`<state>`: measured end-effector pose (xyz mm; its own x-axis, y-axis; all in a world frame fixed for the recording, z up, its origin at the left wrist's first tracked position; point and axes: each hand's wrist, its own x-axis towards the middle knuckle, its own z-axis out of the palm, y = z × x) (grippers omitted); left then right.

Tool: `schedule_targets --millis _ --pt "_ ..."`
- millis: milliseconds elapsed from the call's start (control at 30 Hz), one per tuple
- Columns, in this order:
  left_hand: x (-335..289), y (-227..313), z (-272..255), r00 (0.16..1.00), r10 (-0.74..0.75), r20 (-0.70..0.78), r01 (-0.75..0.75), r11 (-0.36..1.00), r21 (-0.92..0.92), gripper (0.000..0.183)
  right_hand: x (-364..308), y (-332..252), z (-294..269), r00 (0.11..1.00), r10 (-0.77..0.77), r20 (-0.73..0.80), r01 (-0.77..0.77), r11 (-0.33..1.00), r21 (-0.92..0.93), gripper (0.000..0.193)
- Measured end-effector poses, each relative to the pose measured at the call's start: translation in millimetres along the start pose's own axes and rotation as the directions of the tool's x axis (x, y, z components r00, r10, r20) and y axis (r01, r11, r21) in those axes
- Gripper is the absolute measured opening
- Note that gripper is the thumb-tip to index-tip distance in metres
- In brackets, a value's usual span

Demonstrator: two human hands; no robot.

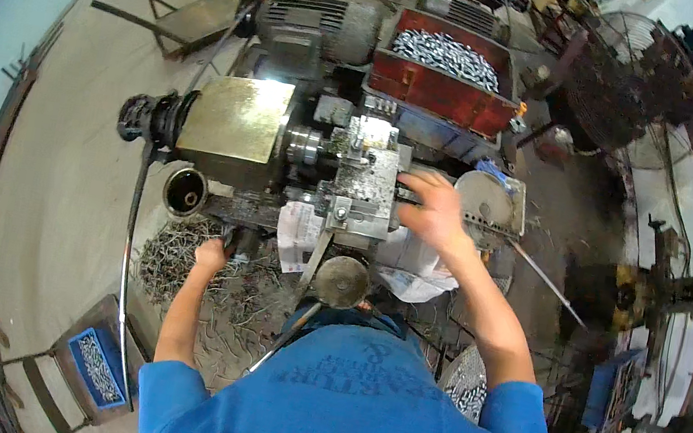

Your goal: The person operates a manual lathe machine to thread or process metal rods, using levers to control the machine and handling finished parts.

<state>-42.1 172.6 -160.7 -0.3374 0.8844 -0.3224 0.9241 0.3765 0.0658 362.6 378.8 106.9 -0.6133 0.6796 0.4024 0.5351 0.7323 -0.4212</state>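
Running fore-and-aft, the metal block (370,182)

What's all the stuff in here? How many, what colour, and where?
Motor: one, grey, top middle
Red bin: one, red, right of the motor
Small metal pieces: too many to count, silver, in the red bin
Metal cover: one, yellowish, left of centre
Machine block: one, silver-grey, centre
Round dish: one, grey, right of centre
Scrap pile: one, grey-brown, floor, left
Blue tray: one, blue, lower left
Shirt: one, blue, bottom
Left hand: one, bare, near scrap pile
Right hand: one, bare, at block's right
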Motion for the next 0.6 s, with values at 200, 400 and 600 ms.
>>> schedule_targets --millis 200,400,600 --pt "-86.6 -35.4 -175.2 0.8 -0.371 -0.472 0.131 0.875 -0.466 0.034 94.9 -28.0 102.1 0.923 -0.207 0.323 0.294 0.924 -0.247 0.02" --pt "-173.7 -114.3 -78.0 0.594 -0.68 -0.429 0.518 0.732 -0.443 0.044 106.9 -8.9 131.6 0.895 -0.194 0.402 0.282 0.943 -0.174 0.019" --pt "-194.8 19.8 -111.4 0.564 -0.742 -0.363 0.589 0.669 -0.453 0.043 103.4 -22.1 132.1 0.917 -0.115 0.382 0.188 0.969 -0.16 0.025"
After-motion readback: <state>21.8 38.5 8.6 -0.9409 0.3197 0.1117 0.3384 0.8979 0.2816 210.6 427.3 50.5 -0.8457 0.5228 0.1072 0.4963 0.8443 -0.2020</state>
